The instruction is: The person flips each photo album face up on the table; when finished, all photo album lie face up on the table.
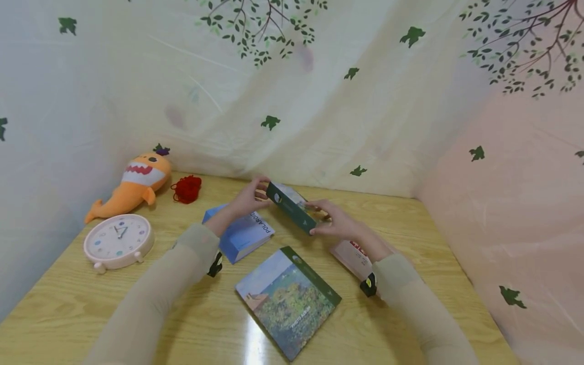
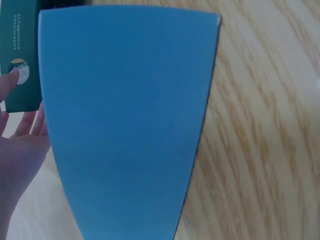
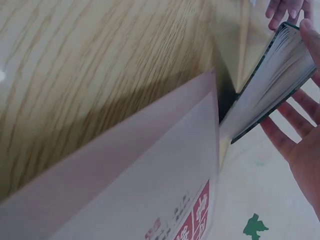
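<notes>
Nearest, a flat photo album (image 1: pixel 289 306) lies on the tabletop (image 1: pixel 401 218) between two sleeves (image 1: pixel 148 294). Past it, near the far edge, a green book (image 1: pixel 290 208) is held up on a slant. Its spine faces near and left; its long side runs from far left to near right. Fingers of the left hand (image 1: pixel 248 198) grip its far end; fingers of the right hand (image 1: pixel 336 219) pinch its near end. A blue POLAROID book (image 1: pixel 243 235) sits just left.

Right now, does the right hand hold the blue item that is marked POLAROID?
No, the right hand grips the farther green-spined book, while the blue item rests on the table.
</notes>
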Tool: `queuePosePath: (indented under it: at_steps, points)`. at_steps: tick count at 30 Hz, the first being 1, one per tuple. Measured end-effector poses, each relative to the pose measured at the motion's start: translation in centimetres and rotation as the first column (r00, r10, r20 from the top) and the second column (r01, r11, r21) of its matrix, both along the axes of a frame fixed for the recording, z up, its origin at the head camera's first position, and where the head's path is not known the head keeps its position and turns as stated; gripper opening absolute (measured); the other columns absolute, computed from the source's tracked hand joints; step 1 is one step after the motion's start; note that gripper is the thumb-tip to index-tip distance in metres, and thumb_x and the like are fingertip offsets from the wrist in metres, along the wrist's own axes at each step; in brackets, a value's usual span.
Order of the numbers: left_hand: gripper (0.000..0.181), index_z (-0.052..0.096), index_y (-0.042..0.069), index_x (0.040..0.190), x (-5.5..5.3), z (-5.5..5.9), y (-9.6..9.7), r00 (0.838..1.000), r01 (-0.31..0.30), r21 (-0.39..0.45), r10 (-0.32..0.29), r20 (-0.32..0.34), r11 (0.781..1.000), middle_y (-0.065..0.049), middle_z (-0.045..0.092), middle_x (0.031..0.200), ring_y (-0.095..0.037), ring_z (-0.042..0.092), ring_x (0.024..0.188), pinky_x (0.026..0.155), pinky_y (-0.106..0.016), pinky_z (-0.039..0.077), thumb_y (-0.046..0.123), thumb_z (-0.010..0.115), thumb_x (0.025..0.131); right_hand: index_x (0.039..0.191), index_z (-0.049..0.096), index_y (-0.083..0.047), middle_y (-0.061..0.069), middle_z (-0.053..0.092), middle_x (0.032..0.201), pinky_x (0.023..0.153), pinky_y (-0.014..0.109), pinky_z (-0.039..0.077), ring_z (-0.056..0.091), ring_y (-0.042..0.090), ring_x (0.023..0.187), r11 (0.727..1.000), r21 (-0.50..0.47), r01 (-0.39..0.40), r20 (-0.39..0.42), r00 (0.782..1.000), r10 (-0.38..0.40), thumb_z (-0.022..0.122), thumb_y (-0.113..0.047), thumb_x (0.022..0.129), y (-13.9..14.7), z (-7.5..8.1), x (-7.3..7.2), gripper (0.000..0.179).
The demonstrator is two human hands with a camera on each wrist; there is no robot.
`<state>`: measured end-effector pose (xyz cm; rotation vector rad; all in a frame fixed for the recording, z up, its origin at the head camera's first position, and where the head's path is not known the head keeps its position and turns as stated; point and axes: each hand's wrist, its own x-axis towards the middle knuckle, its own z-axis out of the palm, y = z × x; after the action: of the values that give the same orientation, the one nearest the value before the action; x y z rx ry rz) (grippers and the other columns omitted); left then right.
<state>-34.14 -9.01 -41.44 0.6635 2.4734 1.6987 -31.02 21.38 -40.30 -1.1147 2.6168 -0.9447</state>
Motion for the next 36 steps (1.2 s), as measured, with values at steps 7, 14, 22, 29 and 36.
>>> queuePosePath:
  at_steps: [7, 14, 22, 29, 36]
  points:
    - [0.057, 0.038, -0.008, 0.135, -0.1, -0.2, 0.0, 0.998, 0.068, -0.069, -0.069, -0.007, 0.995, -0.03, 0.046, 0.13, -0.043, 0.053, 0.113, 0.098, -0.047, 0.045, -0.008, 0.063, 0.084, 0.141, 0.043, -0.018, 0.005, 0.048, 0.137, 0.098, 0.048, 0.043, 0.047, 0.026, 0.121, 0.989, 0.135, 0.064, -0.047, 0.997, -0.058, 0.074, -0.041, 0.079, 0.7, -0.3, -0.4, 0.073]
    - [0.054, 0.041, -0.015, 0.131, -0.1, -0.2, 0.0, 0.989, 0.147, -0.12, -0.148, -0.002, 0.982, -0.031, 0.044, 0.134, -0.044, 0.051, 0.118, 0.103, -0.047, 0.041, -0.01, 0.062, 0.082, 0.14, 0.044, -0.02, 0.007, 0.045, 0.141, 0.103, 0.05, 0.039, 0.043, 0.028, 0.127, 0.967, 0.241, 0.081, -0.088, 0.994, -0.061, 0.075, -0.046, 0.077, 0.8, -0.7, -0.7, 0.075]
    - [0.061, 0.037, -0.012, 0.136, -0.4, -0.9, -0.2, 0.983, 0.172, -0.237, -0.182, -0.017, 0.956, -0.028, 0.039, 0.14, -0.043, 0.046, 0.124, 0.107, -0.048, 0.036, -0.006, 0.064, 0.081, 0.141, 0.043, -0.022, 0.012, 0.038, 0.146, 0.105, 0.055, 0.035, 0.036, 0.035, 0.133, 0.946, 0.312, 0.094, -0.103, 0.993, -0.065, 0.075, -0.049, 0.075, 0.6, -1.1, -1.2, 0.078]
    - [0.067, 0.037, -0.008, 0.139, -0.4, -1.6, -0.1, 0.984, 0.148, -0.351, -0.172, -0.039, 0.925, -0.025, 0.04, 0.142, -0.04, 0.045, 0.126, 0.109, -0.046, 0.033, 0.001, 0.069, 0.082, 0.14, 0.044, -0.022, 0.014, 0.034, 0.149, 0.106, 0.056, 0.032, 0.031, 0.036, 0.135, 0.937, 0.339, 0.083, -0.114, 0.992, -0.047, 0.074, -0.051, 0.075, 0.6, -1.8, -1.6, 0.077]
    - [0.074, 0.036, -0.003, 0.141, -0.3, -1.7, -0.4, 0.982, 0.13, -0.415, -0.176, -0.074, 0.901, -0.022, 0.039, 0.143, -0.038, 0.042, 0.128, 0.111, -0.047, 0.029, 0.012, 0.075, 0.08, 0.14, 0.045, -0.025, 0.012, 0.032, 0.15, 0.107, 0.057, 0.029, 0.027, 0.035, 0.138, 0.937, 0.339, 0.084, -0.097, 0.994, -0.055, 0.074, -0.05, 0.076, 0.6, -1.9, -1.8, 0.074]
